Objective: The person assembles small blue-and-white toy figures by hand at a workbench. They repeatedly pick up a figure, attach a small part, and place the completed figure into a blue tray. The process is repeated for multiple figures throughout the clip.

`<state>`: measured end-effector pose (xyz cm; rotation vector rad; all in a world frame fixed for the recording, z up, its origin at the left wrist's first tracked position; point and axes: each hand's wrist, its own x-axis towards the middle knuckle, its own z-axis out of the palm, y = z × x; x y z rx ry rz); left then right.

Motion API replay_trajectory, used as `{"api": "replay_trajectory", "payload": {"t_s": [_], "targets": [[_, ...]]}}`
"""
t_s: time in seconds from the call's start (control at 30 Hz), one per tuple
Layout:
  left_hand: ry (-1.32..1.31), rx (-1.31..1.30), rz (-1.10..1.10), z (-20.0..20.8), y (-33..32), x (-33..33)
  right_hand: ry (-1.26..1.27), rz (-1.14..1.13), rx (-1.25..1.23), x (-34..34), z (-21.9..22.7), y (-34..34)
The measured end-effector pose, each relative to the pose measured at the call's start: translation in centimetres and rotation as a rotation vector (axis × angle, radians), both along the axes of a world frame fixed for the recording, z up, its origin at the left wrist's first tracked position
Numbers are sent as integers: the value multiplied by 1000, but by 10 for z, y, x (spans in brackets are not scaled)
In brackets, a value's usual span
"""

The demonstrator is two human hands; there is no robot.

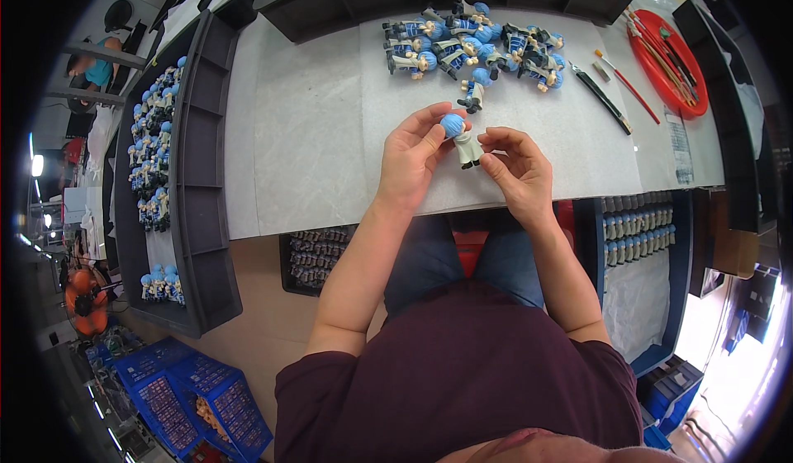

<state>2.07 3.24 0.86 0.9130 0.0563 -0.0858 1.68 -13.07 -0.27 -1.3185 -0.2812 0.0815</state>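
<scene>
Head view: your left hand [410, 153] has thumb and fingers clamped on the blue-haired head of a figure [467, 147], which you hold tilted over the near side of the table [306, 124]. Your right hand [524, 175] curls beside its feet, thumb and fingertips apart; whether they touch it, I cannot tell. Just beyond your hands lies a pile of similar figures [458, 50]. To its right are a black tool [601, 98], a red brush [629, 88] and a red tray [672, 32] of brushes. Behind the pile stands a dark bin [355, 4].
</scene>
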Motion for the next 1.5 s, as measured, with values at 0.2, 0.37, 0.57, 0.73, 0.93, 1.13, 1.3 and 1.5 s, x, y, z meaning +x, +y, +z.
{"api": "replay_trajectory", "payload": {"t_s": [0.2,0.37,0.57,0.73,0.93,1.13,1.3,1.5], "targets": [[3,10,8,-2,-1,0,-11,-2,5,0,0,-1],[2,47,21,-3,0,-2,5,2,20,-2,1,0],[-16,67,5,0,-5,0,-92,-76,-7,-3,0,-1],[-77,358,12,-9,-6,-5,-710,-321,-486,-11,7,0],[-236,501,-157,-15,-11,-7,-665,-483,-325,-36,12,-58],[-212,511,-138,-14,-8,-9,91,-1069,-525,-99,-26,-221],[-220,580,-132,-11,-11,-9,619,-1172,-817,-185,-129,-344],[-179,620,-82,-11,-13,-9,797,-1035,-1041,-210,-190,-353]]}}
